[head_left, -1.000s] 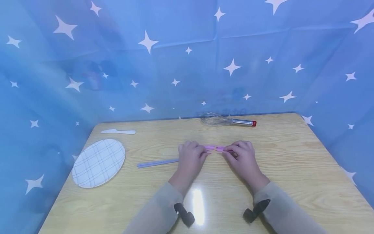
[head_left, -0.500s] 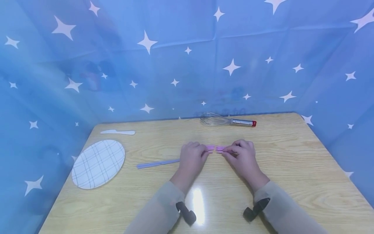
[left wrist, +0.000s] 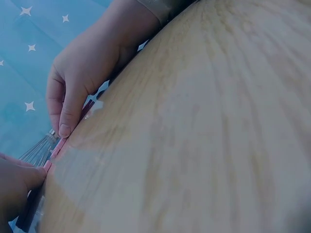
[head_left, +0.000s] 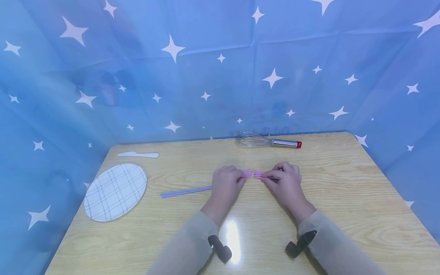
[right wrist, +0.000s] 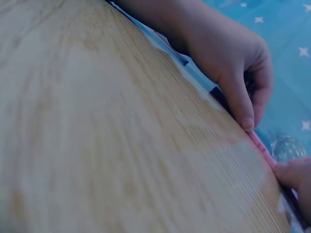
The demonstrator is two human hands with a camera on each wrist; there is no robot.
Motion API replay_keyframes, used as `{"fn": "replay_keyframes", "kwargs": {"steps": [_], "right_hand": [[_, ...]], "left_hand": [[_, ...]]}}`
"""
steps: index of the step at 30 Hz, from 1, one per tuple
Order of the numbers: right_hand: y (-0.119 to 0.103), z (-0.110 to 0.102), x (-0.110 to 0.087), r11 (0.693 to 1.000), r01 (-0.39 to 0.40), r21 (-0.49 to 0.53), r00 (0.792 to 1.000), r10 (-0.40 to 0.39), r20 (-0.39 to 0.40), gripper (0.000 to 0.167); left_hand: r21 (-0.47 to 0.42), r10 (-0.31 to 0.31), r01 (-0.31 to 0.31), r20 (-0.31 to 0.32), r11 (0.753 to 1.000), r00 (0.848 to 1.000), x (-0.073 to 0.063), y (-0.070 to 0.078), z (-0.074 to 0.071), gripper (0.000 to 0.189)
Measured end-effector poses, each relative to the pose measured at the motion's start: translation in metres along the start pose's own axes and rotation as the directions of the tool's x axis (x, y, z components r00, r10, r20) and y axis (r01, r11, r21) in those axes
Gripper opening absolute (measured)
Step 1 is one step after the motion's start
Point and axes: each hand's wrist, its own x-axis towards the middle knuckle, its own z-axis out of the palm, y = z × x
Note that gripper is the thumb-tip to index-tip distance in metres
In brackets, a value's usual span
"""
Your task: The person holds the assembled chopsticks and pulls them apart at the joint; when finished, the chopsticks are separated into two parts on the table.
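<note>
Your left hand (head_left: 225,186) pinches the left pink sticks (head_left: 248,173) and your right hand (head_left: 286,183) the right pink sticks (head_left: 257,175), thumb and fingertips closed on each, their ends facing just beside each other over the table (head_left: 343,198). They look light, stiff and perhaps slick, so a gentle pinch close behind those ends should suit.

1 plate (head_left: 115,193), 1 knife (head_left: 138,154), 1 whisk (head_left: 283,143), 2 hands (head_left: 225,186), apparently 2 pink utensils (head_left: 257,174) and 2 purple sticks (head_left: 185,191)
</note>
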Motion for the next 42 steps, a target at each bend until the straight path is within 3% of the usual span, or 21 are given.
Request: {"fn": "replay_keyframes", "kwargs": {"steps": [5,12,21,25,31,37,42], "right_hand": [[-0.001,0.000,0.001,1.000,0.016,-0.011,1.000,-0.016,-0.015,0.013],[0.003,0.001,0.005,0.994,0.101,-0.032,0.994,-0.102,-0.027,0.012],[0.004,0.000,0.006,0.993,0.118,-0.015,0.992,-0.119,-0.035,0.013],[0.003,-0.001,0.006,0.993,0.118,-0.009,0.992,-0.118,-0.038,0.012],[-0.003,0.002,0.005,0.987,0.157,-0.018,0.987,-0.157,-0.037,0.011],[-0.013,0.010,0.005,0.986,0.168,0.002,0.986,-0.168,0.004,0.010],[-0.021,0.019,0.004,0.986,0.165,0.015,0.984,-0.166,0.060,0.008]], "left_hand": [[-0.003,0.026,-0.026,-0.030,1.000,0.999,0.001,-0.001,0.000,0.004],[0.008,0.050,-0.049,-0.032,0.999,0.998,0.000,-0.002,0.000,0.004],[-0.088,0.116,-0.130,-0.151,0.988,0.982,-0.003,0.003,-0.002,0.005],[-0.129,0.132,-0.149,-0.127,0.980,0.983,-0.009,0.009,-0.005,0.012],[-0.143,0.109,-0.120,-0.079,0.982,0.991,-0.017,0.014,-0.013,0.013],[-0.187,0.136,-0.164,-0.153,0.969,0.979,-0.028,0.005,-0.018,0.008],[-0.229,0.110,-0.134,-0.113,0.964,0.987,-0.044,-0.009,-0.030,0.008]]}}
